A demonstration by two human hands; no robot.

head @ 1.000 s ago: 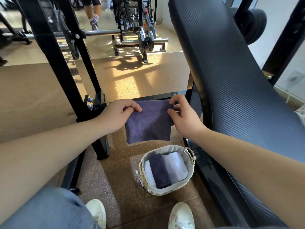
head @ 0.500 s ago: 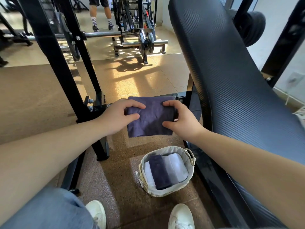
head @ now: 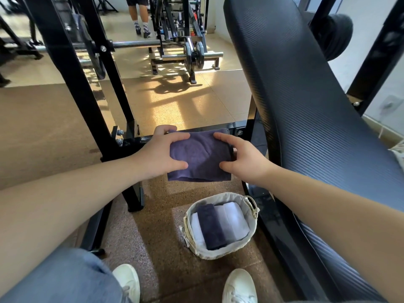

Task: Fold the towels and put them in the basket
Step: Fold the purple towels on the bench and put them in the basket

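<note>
I hold a folded dark purple towel (head: 200,156) in the air between both hands, above and behind the basket. My left hand (head: 160,153) grips its left edge, thumb below and fingers over the top. My right hand (head: 241,157) grips its right edge the same way. On the floor below stands a round pale fabric basket (head: 251,206) with rope handles. Inside it lie folded towels side by side: a dark purple one (head: 213,229) between white ones (head: 235,219).
A black padded gym bench (head: 306,110) slopes along the right, close to the basket. Black rack uprights (head: 72,68) and a crossbar stand to the left and behind the towel. My white shoes (head: 239,285) flank the basket's near side. Another person's legs (head: 140,20) stand far back.
The towel hung open from my fingertips a second ago. It is now folded in half to a shorter rectangle, and both hands clamp its sides.
</note>
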